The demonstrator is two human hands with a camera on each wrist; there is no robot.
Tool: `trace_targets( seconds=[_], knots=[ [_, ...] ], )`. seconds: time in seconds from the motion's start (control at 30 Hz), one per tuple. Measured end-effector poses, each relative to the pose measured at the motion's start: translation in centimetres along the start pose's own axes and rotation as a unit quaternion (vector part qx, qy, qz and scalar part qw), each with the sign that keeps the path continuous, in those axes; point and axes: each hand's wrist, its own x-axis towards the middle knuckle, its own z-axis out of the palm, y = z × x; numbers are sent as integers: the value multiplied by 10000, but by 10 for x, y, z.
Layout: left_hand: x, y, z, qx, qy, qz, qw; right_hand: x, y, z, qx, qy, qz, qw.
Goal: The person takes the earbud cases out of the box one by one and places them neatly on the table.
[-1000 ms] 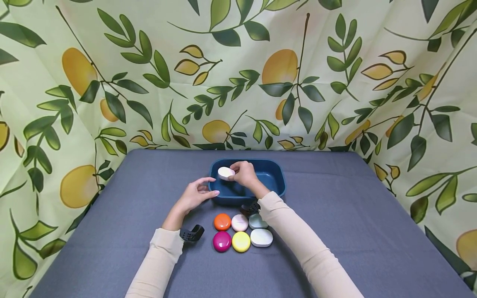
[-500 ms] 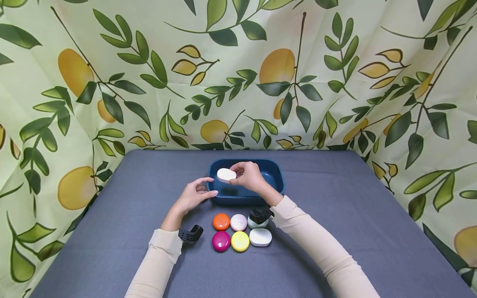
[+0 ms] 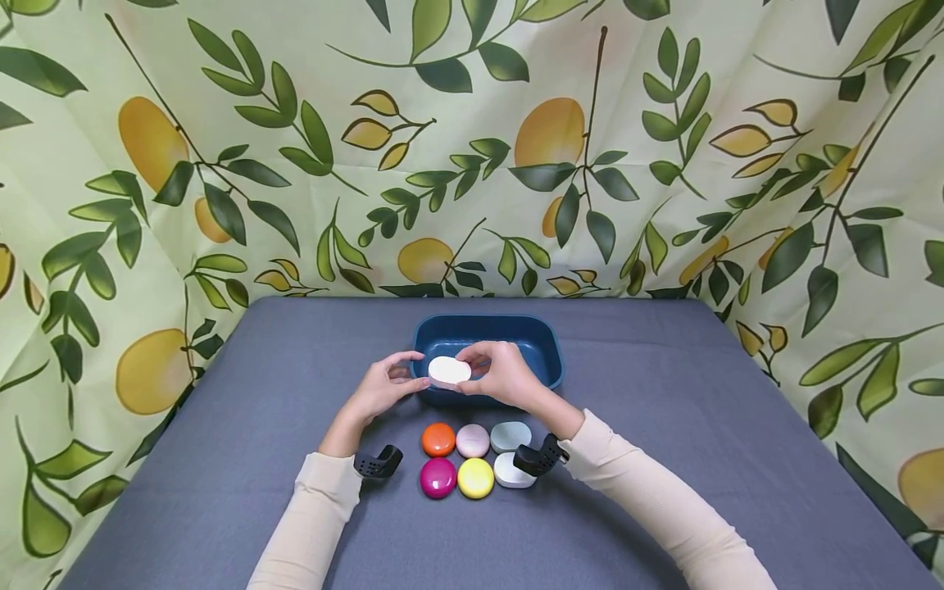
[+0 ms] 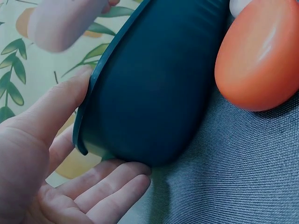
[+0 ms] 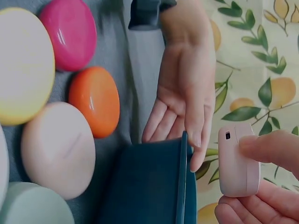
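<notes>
My right hand [image 3: 509, 378] pinches a white oval case [image 3: 448, 372] between thumb and fingers, above the front rim of a dark blue bin [image 3: 533, 348]. The right wrist view shows a seam and a small dark slot on this case [image 5: 233, 163]; its exact kind I cannot tell. At the bin's left end, my left hand [image 3: 378, 390] touches the rim and outer wall with relaxed, fairly straight fingers. In the left wrist view, its thumb meets the rim of the bin [image 4: 149, 88], and the other fingertips lie near the lower wall.
Two rows of glossy rounded pieces lie before the bin: orange [image 3: 438, 440], pale pink [image 3: 473, 441], grey-green [image 3: 510, 437], magenta [image 3: 438, 478], yellow [image 3: 475, 478] and white [image 3: 509, 473]. A grey cloth [image 3: 221, 492] covers the table; a leaf-print curtain [image 3: 472, 164] hangs behind.
My right hand has drawn the white case back from inside the bin's outline toward its front rim, raising it closer to the camera. The left hand stays at the bin's end.
</notes>
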Motion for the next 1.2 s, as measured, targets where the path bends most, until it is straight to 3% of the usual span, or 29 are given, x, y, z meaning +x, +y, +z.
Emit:
trace_targets(
  seconds=[0.3,0.5,0.67,1.2],
  knots=[
    [1,-1,1,54,50,21,10000,-24,-1,0,284,-157,-182,9993],
    [0,1,0,79,75,-68,9999,-49,-5,14,598,-423,-511,9960],
    [1,-1,0,94,36,-44,9999,-66,-6,24,750,-696,-500,9935],
    [1,-1,-1,108,50,-46,9999,-102,-9,48,294,-1174,-432,9917]
  ],
)
